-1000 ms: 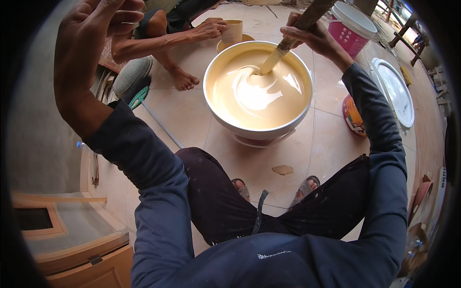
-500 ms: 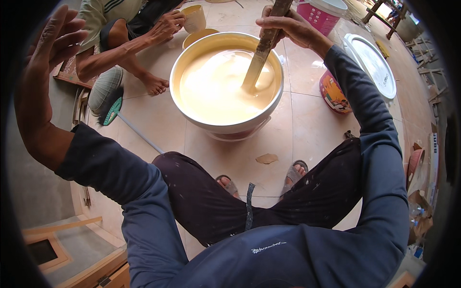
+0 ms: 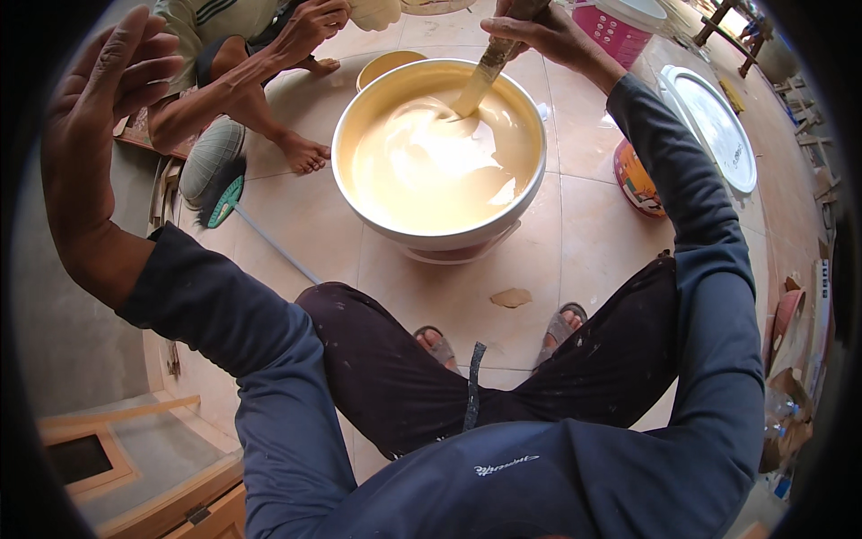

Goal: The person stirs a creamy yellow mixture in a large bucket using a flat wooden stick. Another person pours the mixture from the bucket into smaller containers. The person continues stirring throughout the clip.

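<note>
A white bucket (image 3: 440,241) full of cream-yellow paint (image 3: 422,171) stands on the tiles in front of my knees. My right hand (image 3: 530,34) is wrapped round a flat wooden stirring stick (image 3: 485,76), whose lower end dips into the paint toward the far side. Swirls mark the surface around it. My left hand (image 3: 112,81) is raised at the far left, fingers stretched out, touching nothing that I can see.
A co-worker's hand (image 3: 314,22) holds a pale container (image 3: 375,11) beyond the bucket. On the left lie a broom (image 3: 226,202) and a domed hat (image 3: 213,162). To the right are a pink bucket (image 3: 615,36), an orange-red bucket (image 3: 636,180) and a white lid (image 3: 714,130).
The stick's dipped end has moved to the far side of the paint, and my right hand with it. The co-worker's container has shifted away toward the top edge. My left hand stays raised.
</note>
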